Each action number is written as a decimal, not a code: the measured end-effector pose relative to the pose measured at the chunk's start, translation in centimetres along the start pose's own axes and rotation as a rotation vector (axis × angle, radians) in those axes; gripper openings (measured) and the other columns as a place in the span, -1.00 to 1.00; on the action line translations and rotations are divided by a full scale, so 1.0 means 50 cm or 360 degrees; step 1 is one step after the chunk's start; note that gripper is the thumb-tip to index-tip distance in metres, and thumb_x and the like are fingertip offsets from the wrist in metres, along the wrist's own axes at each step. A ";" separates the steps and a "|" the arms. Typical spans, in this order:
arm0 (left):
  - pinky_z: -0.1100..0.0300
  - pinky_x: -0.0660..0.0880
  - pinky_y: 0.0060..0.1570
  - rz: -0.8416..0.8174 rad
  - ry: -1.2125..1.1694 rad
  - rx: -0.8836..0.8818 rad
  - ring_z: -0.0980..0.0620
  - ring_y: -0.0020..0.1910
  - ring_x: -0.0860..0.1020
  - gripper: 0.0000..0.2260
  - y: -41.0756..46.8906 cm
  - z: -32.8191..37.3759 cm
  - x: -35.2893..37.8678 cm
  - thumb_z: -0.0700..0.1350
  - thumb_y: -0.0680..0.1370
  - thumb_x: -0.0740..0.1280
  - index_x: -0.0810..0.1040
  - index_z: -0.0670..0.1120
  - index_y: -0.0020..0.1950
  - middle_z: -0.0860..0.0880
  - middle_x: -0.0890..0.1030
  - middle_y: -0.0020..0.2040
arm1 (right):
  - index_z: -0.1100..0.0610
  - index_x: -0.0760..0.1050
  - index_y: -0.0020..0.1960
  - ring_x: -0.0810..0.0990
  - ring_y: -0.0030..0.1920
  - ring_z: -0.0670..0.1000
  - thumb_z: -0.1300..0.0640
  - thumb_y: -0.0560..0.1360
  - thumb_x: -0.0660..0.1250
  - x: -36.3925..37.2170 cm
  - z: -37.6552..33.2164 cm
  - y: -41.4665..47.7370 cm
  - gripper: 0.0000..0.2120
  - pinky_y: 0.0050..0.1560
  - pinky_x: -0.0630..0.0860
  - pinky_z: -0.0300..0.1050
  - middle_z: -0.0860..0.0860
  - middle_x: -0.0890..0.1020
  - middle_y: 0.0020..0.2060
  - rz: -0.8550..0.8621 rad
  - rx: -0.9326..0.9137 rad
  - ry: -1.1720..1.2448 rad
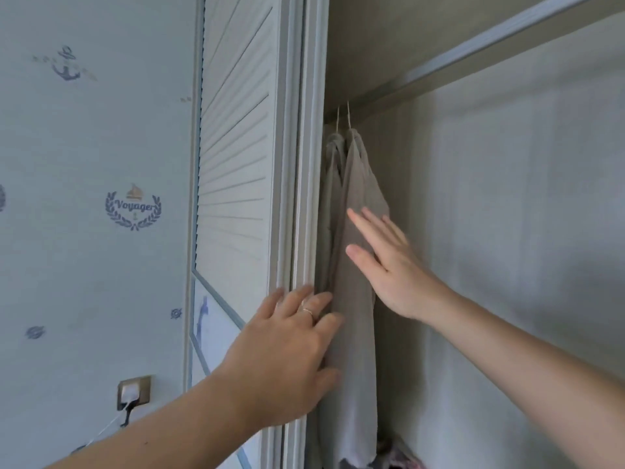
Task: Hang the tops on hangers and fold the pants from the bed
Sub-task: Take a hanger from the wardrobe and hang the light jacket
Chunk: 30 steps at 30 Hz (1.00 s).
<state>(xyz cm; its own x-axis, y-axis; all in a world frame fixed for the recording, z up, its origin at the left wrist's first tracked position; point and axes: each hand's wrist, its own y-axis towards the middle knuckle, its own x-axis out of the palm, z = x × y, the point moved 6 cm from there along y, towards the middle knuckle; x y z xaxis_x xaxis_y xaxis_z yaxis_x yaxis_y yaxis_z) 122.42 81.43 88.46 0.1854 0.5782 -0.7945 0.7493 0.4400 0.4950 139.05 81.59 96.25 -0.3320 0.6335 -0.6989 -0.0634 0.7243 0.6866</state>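
Observation:
Two beige tops hang on hangers from the rail at the left end of an open wardrobe. The nearer top hangs in front, and the second top is behind it against the door frame. My right hand lies flat with straight fingers against the nearer top's side. My left hand, wearing a ring, touches the front edge of the same fabric lower down with fingers loosely spread. The hanger hooks show just under the rail.
A white louvred sliding door and its frame stand left of the tops. The wardrobe rail runs up to the right; the back wall there is bare. Coloured clothes lie at the bottom. A wall socket sits lower left.

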 end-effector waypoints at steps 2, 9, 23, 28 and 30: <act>-0.16 -0.16 0.56 -0.0026 -0.0015 -0.0057 -0.08 0.63 -0.13 -0.38 -0.081 -0.021 -0.005 0.34 0.59 0.03 0.07 0.13 0.60 0.01 -0.01 0.66 | -0.33 -0.14 0.58 -0.23 0.60 -0.12 -0.43 0.55 -0.17 0.028 -0.059 -0.047 -0.37 0.58 -0.13 0.20 -0.25 -0.11 0.61 -0.0046 -0.0073 -0.0037; -0.20 0.19 0.50 -0.0169 0.0006 -0.0490 -0.15 0.59 0.17 -0.37 -0.422 -0.103 -0.040 0.34 0.54 0.11 0.31 0.10 0.55 -0.03 0.23 0.61 | -0.32 -0.25 0.57 -0.42 0.55 -0.13 -0.44 0.50 -0.26 0.170 -0.321 -0.198 -0.33 0.53 -0.32 0.12 -0.25 -0.28 0.58 -0.0321 -0.0286 -0.0066; -0.11 -0.11 0.56 -0.0479 0.0022 -0.1637 -0.07 0.62 -0.15 -0.32 -1.280 -0.139 -0.160 0.39 0.53 0.11 0.01 0.22 0.59 0.08 -0.10 0.65 | -0.25 -0.18 0.60 -0.26 0.61 -0.02 -0.42 0.51 -0.23 0.433 -1.020 -0.541 -0.30 0.56 -0.20 0.24 -0.21 -0.20 0.60 -0.0865 -0.1051 0.0418; -0.12 -0.10 0.56 -0.0576 0.0058 -0.2106 -0.06 0.61 -0.16 -0.31 -1.551 -0.074 -0.231 0.42 0.49 0.00 0.02 0.21 0.58 0.05 -0.09 0.65 | -0.27 -0.11 0.60 -0.25 0.60 -0.07 -0.43 0.51 -0.20 0.514 -1.237 -0.692 -0.31 0.56 -0.24 0.17 -0.21 -0.13 0.61 -0.1118 -0.1273 0.0689; -0.11 -0.16 0.54 -0.0588 0.0065 -0.2296 -0.04 0.60 -0.19 -0.33 -1.649 -0.043 -0.257 0.41 0.52 0.05 -0.02 0.22 0.57 0.06 -0.12 0.65 | -0.30 -0.13 0.59 -0.26 0.60 -0.10 -0.43 0.52 -0.18 0.541 -1.313 -0.752 -0.34 0.56 -0.26 0.14 -0.24 -0.14 0.60 -0.1229 -0.1363 0.0757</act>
<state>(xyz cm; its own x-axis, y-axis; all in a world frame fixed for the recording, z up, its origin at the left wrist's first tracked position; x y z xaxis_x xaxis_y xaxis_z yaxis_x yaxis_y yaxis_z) 56.87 39.21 58.59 0.0944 0.2928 -0.9515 -0.5149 0.8323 0.2050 70.68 53.59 64.68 -0.2310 -0.1688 -0.9582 -0.9263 0.3396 0.1635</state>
